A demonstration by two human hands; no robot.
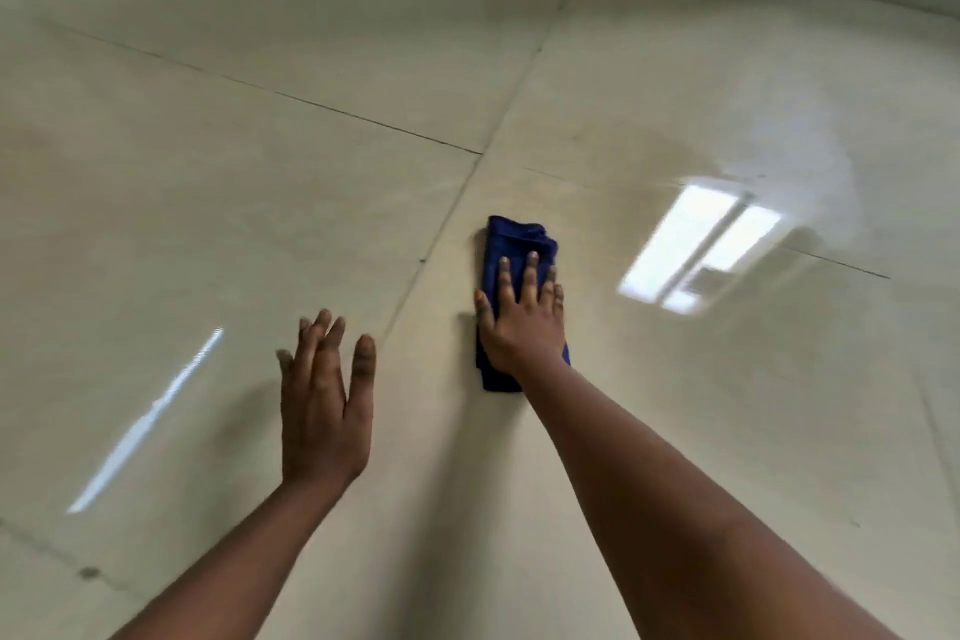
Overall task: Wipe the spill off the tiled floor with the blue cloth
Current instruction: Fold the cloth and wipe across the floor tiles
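Right hand presses flat on the folded blue cloth, likely soft and light; left hand hovers spread beside it above the tiled floor.

Soft daylight was reflected as bright glare on the glossy tiled floor; the picture was slightly blurred, with lines bent at the edges.

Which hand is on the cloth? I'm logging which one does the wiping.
The right hand: it lies flat on the blue cloth, fingers straight. The left hand is open with nothing under it but tile.
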